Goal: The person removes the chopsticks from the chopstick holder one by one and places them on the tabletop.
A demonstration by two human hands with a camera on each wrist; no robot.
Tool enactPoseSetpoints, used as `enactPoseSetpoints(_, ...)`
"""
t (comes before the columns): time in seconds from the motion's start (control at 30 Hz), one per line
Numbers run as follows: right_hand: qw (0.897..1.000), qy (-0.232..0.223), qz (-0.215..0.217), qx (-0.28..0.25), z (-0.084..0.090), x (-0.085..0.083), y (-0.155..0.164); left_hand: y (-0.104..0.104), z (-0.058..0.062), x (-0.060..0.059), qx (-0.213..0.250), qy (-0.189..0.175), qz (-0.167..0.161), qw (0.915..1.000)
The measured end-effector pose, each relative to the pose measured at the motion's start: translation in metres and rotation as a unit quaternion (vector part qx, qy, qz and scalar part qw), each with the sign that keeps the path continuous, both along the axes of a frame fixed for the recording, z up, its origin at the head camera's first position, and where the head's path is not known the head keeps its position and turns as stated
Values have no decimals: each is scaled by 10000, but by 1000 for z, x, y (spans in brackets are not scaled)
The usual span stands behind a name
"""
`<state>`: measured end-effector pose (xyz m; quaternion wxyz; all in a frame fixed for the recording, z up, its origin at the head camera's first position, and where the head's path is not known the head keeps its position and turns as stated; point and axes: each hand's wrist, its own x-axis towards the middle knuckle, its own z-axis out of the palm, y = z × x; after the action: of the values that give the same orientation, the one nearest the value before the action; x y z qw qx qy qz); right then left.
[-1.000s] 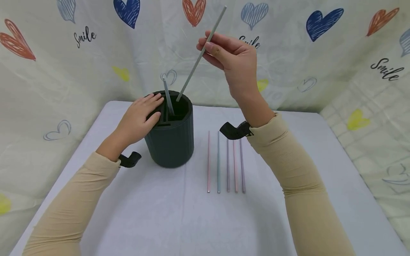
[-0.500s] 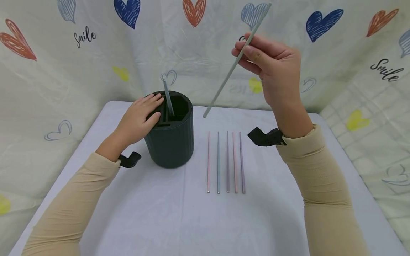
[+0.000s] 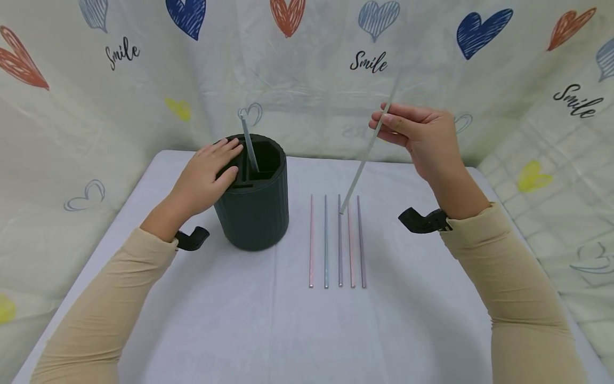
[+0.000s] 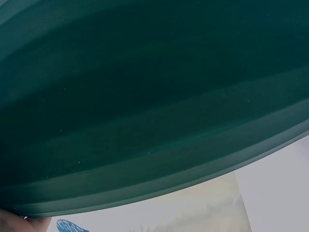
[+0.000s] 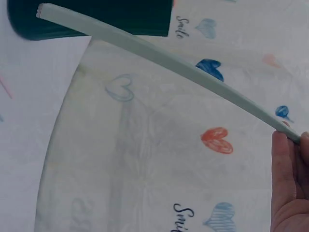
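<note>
In the head view, my left hand (image 3: 206,173) rests on top of a dark green pen holder (image 3: 251,218) with divided compartments, its fingers extended over the rim. One grey-blue stick (image 3: 249,143) stands tilted in the holder's open compartment. At the right, my right hand (image 3: 427,138) pinches a thin pale green stick (image 3: 366,152) between thumb and fingers, above the table's far side. This stick slants, its lower end pointing toward the table. The right wrist view shows the same green stick (image 5: 169,63) running from the fingertips. The pen holder's ribbed wall (image 4: 154,106) fills most of the left wrist view.
Several thin sticks in pink, blue and purple (image 3: 340,245) lie side by side on the white-covered table (image 3: 307,336), right of the holder. A curtain (image 3: 316,80) with printed hearts hangs behind the table.
My right hand has carried the pale green stick right, away from above the pen holder, then lowered it toward the lying sticks. The left hand stays on the holder.
</note>
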<state>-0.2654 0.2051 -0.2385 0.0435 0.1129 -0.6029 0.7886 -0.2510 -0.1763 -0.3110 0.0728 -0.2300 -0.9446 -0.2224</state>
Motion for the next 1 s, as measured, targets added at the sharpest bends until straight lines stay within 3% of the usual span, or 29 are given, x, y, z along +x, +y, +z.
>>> enactPoseSetpoints(0.3, 9927, -976, 76, 711, -31, -9, 25, -1, 1, -1, -9, -2, -19, 10000)
enactPoseSetpoints(0.63, 9735, -1644, 173, 1580, -58, -17, 47, 0, 2, 0, -6, 5, -46, 10000)
enactPoseSetpoints(0.9, 9606, -2118, 485, 1730, -91, -24, 60, 1, 2, 0, 19, -7, -40, 10000)
enactPoseSetpoints(1.0, 9511, -2427, 600, 1812, -105, -26, 65, 0, 2, 1, 23, -4, -35, 10000)
